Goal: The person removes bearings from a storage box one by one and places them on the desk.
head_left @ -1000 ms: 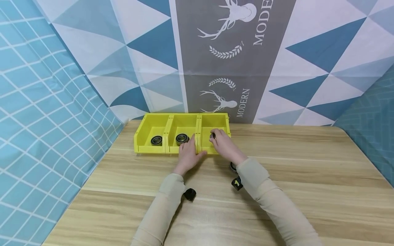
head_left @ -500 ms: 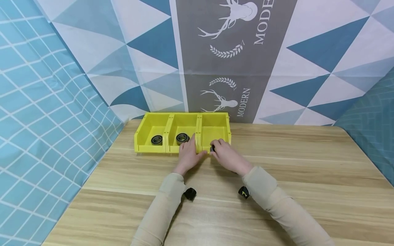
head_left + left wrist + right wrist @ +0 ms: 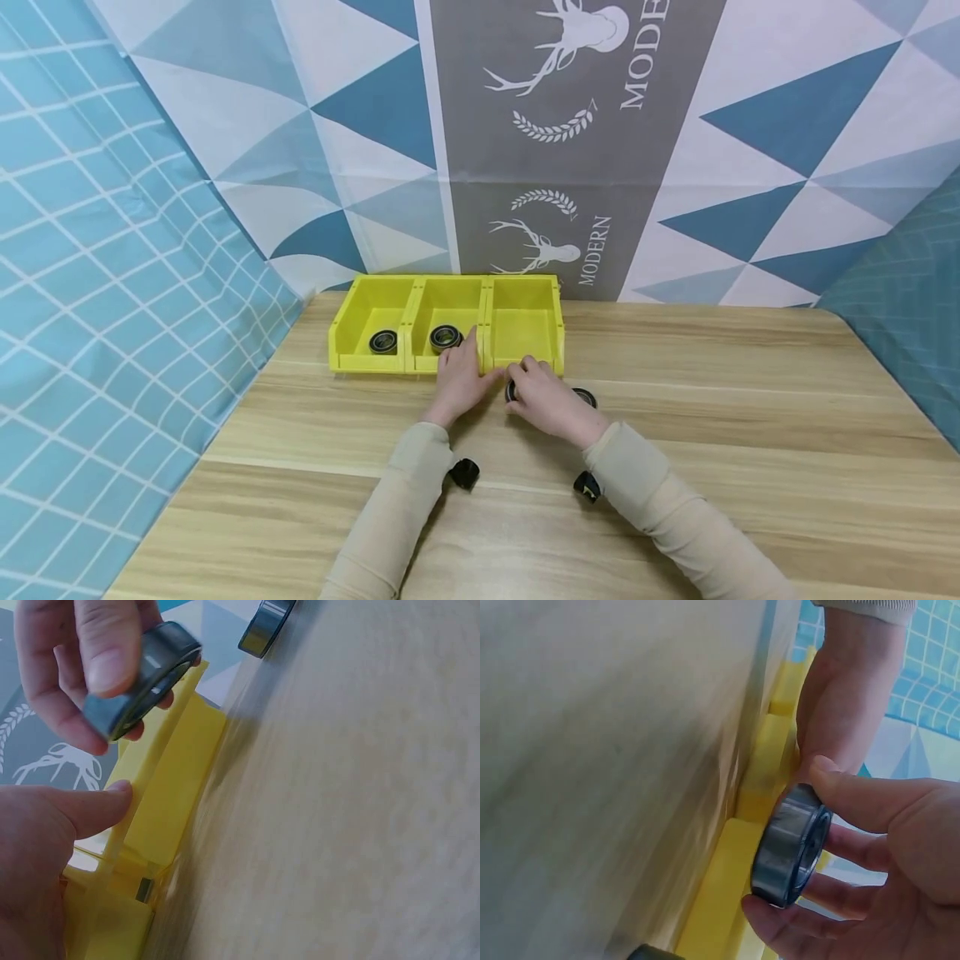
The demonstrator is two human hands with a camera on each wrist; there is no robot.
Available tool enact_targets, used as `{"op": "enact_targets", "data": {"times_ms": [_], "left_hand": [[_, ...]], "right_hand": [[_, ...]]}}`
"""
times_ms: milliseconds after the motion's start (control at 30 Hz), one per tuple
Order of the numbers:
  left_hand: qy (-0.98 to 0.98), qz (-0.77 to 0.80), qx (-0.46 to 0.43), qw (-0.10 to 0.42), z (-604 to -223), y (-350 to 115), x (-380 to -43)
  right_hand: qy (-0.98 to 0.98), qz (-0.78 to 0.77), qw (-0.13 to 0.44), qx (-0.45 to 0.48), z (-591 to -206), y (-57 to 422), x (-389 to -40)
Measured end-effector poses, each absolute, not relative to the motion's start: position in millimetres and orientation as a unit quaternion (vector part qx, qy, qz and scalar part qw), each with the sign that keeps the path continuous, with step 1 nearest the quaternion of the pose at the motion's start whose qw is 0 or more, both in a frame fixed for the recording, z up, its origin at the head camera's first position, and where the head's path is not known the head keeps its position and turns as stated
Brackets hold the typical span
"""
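Note:
My right hand pinches a ball bearing between thumb and fingertips, just in front of the right compartment of the yellow bins. In the right wrist view the bearing is tilted, its steel outer ring facing the camera. My left hand rests at the front of the bins, where the middle and right compartments meet. Its straight thumb touches the front rim in the left wrist view; its other fingers are hidden there. A second bearing lies on the table, partly behind my right hand.
A bearing lies in the left compartment. Another bearing is in the middle one, with dark edges beside it partly hidden by the left hand. Behind the wooden table rises a patterned backdrop.
My right hand has come out of the right compartment toward me, over the front rim, with the bearing still pinched. The bearing on the table shows again behind it. My left hand has stayed put.

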State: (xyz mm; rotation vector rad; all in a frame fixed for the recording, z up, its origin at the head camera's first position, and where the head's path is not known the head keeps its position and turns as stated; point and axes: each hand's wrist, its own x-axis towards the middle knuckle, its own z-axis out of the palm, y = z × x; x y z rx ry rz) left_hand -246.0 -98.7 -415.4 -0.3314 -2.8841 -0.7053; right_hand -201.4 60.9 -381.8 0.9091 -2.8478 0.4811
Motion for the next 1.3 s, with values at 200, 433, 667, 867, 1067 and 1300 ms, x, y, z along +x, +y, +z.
{"op": "enact_targets", "data": {"times_ms": [200,433,667,867,1067,1300], "left_hand": [[-0.964,-0.232,-0.102,0.075,-417,-98,-247],[-0.966,-0.228,-0.103,0.065,-418,-99,-247],[-0.964,-0.240,-0.102,0.061,-412,-100,-247],[-0.965,-0.237,-0.099,0.051,-408,-100,-250],[-0.964,-0.240,-0.099,0.052,-407,-99,-251],[-0.963,-0.245,-0.102,0.048,-406,-98,-249]], "right_hand": [[-0.938,0.150,0.022,0.311,-386,58,-196],[-0.933,0.157,-0.002,0.324,-395,56,-191],[-0.933,0.152,-0.003,0.326,-400,53,-192],[-0.936,0.133,0.002,0.326,-400,52,-193],[-0.940,0.119,-0.001,0.321,-398,53,-194],[-0.946,0.138,-0.001,0.293,-396,54,-197]]}}
